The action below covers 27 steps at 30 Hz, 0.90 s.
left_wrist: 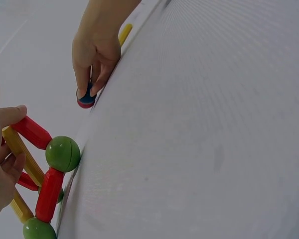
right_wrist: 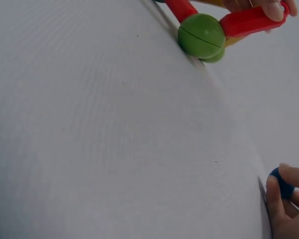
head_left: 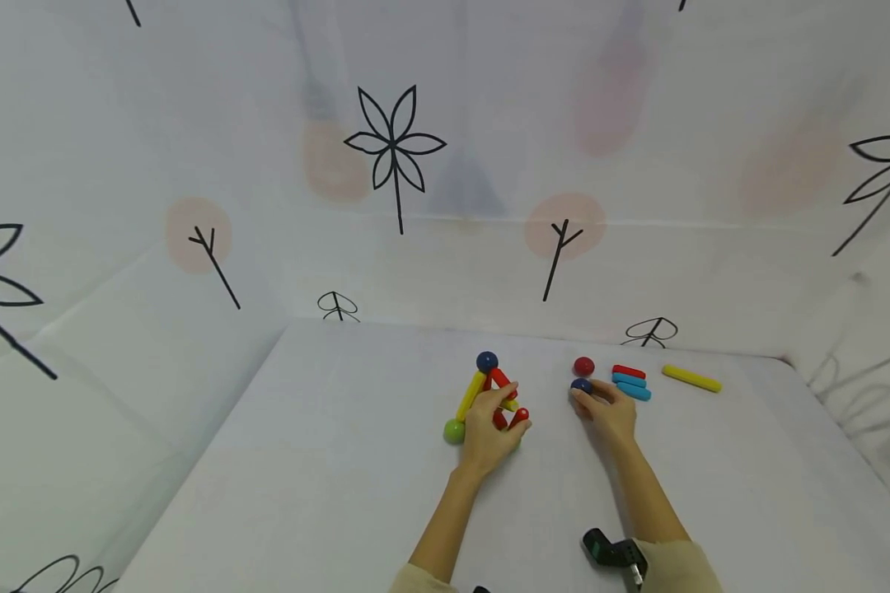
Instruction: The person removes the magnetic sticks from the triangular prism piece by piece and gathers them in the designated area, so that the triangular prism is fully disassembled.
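Note:
Toy building sticks and balls are joined into a frame on the table. A dark blue ball tops it, a yellow stick slants down to a green ball, and red sticks join other green balls. My left hand pinches a red stick whose lower end meets a green ball; its other end is free. Part of the frame is hidden behind this hand. To the right, my right hand pinches a loose blue ball between thumb and fingers, at or just above the table.
A red ball lies just behind the right hand. Beside it are a short red stick, two blue sticks and a longer yellow stick. A black device sits at the right wrist. White printed cloth surrounds the table.

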Tool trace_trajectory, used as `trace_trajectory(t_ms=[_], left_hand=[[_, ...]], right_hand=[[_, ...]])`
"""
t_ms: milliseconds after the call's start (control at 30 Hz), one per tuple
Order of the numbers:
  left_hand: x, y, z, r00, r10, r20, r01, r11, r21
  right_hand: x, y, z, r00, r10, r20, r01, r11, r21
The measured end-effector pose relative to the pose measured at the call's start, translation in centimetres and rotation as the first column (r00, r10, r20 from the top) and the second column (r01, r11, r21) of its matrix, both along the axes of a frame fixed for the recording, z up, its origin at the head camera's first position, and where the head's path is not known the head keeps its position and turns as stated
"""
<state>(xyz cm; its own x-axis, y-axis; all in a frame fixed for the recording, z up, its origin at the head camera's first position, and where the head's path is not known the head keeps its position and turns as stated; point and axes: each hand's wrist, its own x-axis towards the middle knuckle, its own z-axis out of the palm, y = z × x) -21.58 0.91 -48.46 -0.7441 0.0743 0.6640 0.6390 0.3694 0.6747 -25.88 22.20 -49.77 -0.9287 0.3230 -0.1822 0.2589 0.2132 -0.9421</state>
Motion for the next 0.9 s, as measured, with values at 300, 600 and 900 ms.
trace_trajectory(t_ms=[300, 600, 900], left_hand=[[0.0, 0.0, 0.1, 1.000, -0.001, -0.006, 0.001, 1.000, -0.003], [-0.1, 0.1, 0.0, 0.996, 0.005, -0.085, -0.005, 1.000, 0.003], [0.0, 0.0, 0.0, 0.999, 0.000, -0.040, 0.001, 1.000, 0.013]], right_hand=[[-0.8, 0.0, 0.1, 1.000, -0.016, -0.019, 0.015, 0.999, -0.046], [-0.8, 0.2, 0.2, 0.999, 0.003, -0.051, -0.004, 1.000, -0.012], [0.2, 0.1, 0.1, 1.000, 0.009, -0.023, -0.005, 0.985, 0.170]])
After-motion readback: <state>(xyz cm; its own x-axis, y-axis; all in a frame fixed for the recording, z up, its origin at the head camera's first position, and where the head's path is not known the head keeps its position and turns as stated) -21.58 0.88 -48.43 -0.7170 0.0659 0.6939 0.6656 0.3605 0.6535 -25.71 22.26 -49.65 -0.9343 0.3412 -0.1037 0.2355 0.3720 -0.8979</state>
